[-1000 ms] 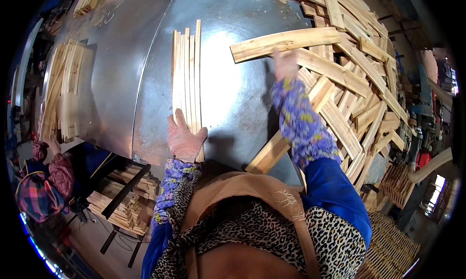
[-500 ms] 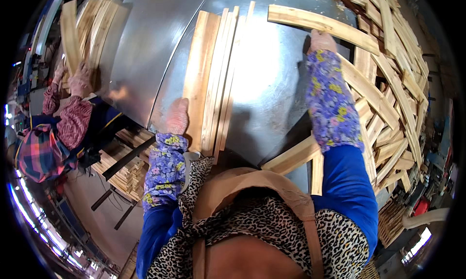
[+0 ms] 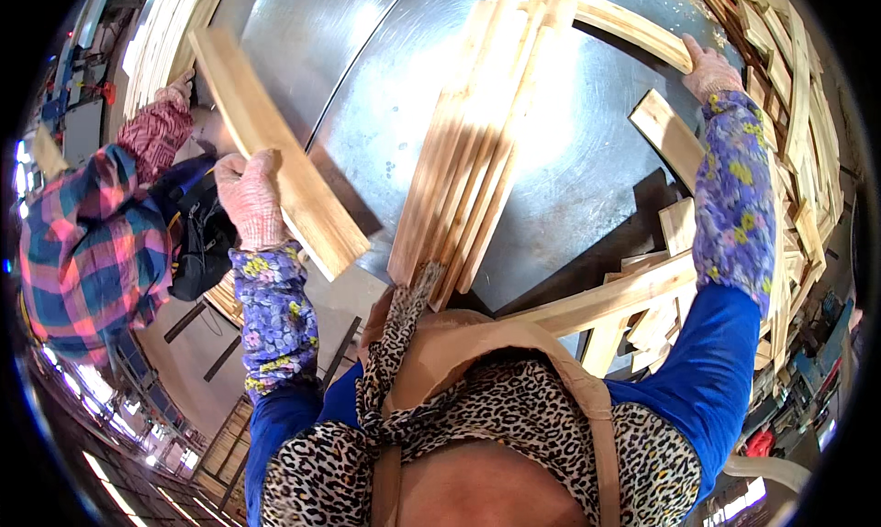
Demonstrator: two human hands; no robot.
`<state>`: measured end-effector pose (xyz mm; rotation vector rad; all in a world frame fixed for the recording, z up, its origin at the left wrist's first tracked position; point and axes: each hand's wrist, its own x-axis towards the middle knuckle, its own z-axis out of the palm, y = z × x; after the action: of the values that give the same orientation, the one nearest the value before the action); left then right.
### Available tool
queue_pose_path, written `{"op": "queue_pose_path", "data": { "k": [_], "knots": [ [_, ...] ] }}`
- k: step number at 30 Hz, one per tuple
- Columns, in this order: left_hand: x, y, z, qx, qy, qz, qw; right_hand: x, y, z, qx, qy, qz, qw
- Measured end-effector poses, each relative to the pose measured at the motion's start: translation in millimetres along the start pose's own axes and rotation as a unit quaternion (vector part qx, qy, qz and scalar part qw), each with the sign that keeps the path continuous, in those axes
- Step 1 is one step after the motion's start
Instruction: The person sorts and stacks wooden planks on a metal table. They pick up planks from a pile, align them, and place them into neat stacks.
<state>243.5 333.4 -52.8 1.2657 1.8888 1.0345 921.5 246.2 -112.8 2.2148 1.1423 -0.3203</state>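
Observation:
My left hand (image 3: 250, 197), in a pink glove, grips a flat wooden board (image 3: 284, 160) near its middle. The board is tilted above the left part of the shiny metal table (image 3: 381, 105). My right hand (image 3: 712, 70), gloved the same way, is closed around the right end of a slightly curved wooden board (image 3: 629, 27) at the table's far right. Between my hands, several narrow wooden boards (image 3: 468, 142) lie side by side, lengthwise away from me. Another short wooden piece (image 3: 668, 137) sticks out beneath my right forearm.
A big heap of loose wooden strips (image 3: 780, 151) fills the right side. One long strip (image 3: 606, 293) juts from it toward my waist. On the left, a co-worker in a plaid garment (image 3: 96, 252) reaches to a stack of pale boards (image 3: 174, 41). Sawdust lies at the far right edge.
My left hand has moved left, now holding a board away from the middle row. My right hand has shifted right, to the curved board's end. The co-worker's hands have also moved.

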Motion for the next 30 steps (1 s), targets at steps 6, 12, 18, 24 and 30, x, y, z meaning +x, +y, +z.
{"op": "queue_pose_path", "data": {
  "k": [6,12,18,24,30],
  "knots": [
    [22,-12,34,0.091,-0.273,-0.061,0.956,-95,-41,-28,0.089,-0.106,-0.099,0.985],
    [127,-38,89,0.639,-0.349,0.418,0.543,-139,-135,2,0.248,-0.200,-0.134,0.939],
    [193,-72,113,0.606,-0.496,0.515,0.349,-135,-226,53,0.505,-0.215,-0.122,0.827],
    [228,-97,108,0.524,-0.490,0.551,0.427,-121,-242,151,0.707,-0.170,0.039,0.685],
    [135,-47,142,0.487,-0.262,0.478,0.682,-160,-251,103,0.885,-0.184,0.073,0.421]
  ]
}}
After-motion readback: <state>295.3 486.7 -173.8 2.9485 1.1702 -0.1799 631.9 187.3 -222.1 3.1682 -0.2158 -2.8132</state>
